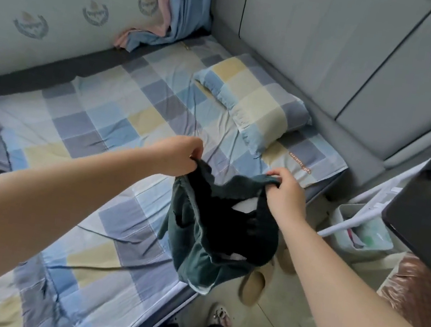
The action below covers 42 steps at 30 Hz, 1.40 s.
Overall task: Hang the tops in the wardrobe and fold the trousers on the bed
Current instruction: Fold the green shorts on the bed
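The fingers (193,151) of the left hand (178,154) pinch one side of the waistband of the dark green trousers (214,231), and the right hand (286,192) grasps the other side. The trousers hang open above the edge of the bed (102,150). A checked pillow (255,104) lies near. The orange label (300,162) on the sheet is too small to read.

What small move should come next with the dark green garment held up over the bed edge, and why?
Probably lower it flat onto the checked bed sheet. The left hand and right hand each pinch the top edge of the dark green garment, which hangs bunched in the air over the bed's edge, so it needs spreading on bare sheet before any fold.
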Tool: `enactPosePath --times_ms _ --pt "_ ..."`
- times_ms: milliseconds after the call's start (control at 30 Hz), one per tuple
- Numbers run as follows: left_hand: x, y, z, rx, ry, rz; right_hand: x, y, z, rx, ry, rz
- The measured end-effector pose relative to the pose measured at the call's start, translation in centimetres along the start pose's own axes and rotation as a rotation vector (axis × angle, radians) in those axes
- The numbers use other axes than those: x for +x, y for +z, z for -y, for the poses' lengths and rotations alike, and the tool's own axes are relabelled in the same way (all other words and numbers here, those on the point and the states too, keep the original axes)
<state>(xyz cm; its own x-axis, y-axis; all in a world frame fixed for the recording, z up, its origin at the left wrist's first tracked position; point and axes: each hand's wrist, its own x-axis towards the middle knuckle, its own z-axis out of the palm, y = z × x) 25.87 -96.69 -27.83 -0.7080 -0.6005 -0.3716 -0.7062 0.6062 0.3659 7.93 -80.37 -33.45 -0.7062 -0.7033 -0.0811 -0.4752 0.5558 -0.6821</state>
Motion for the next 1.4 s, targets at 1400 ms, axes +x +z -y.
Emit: enactPosePath --times_ms 1400 --pt "-7.4 -8.2 11.1 -0.116 -0.259 -0.473 1.9 0.8 5.4 -0.142 -0.155 0.166"
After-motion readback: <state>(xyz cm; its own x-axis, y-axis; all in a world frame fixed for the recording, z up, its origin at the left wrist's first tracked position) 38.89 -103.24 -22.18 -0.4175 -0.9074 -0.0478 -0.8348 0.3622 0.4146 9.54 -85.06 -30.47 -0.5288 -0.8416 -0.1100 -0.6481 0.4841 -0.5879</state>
